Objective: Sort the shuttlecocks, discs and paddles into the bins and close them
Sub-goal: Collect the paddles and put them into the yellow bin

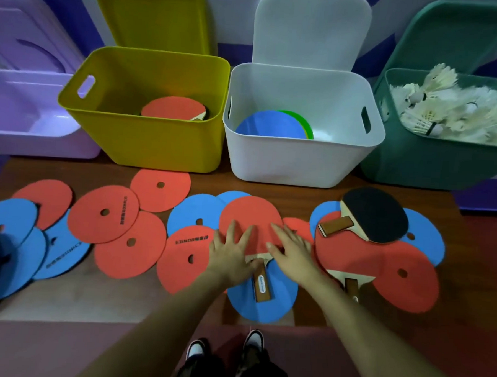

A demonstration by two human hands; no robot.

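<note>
A red-faced paddle [250, 217] lies on the floor in the middle, its wooden handle [262, 287] pointing toward me over a blue disc [278, 302]. My left hand [232, 253] and my right hand [290, 251] both rest on its blade with fingers spread. A black-faced paddle [375, 213] and another red paddle [350, 251] lie to the right. Several red and blue discs [105, 214] are scattered over the floor. The yellow bin [146, 142] holds a red paddle [171, 106], the white bin [294, 162] holds discs [270, 124], and the green bin [432, 166] holds shuttlecocks [453, 106].
Each bin's lid leans upright behind it: yellow [153, 13], white [310, 27], green [456, 38]. A purple tub [29, 113] sits at the left. My shoes [224, 345] stand just in front of the scattered discs.
</note>
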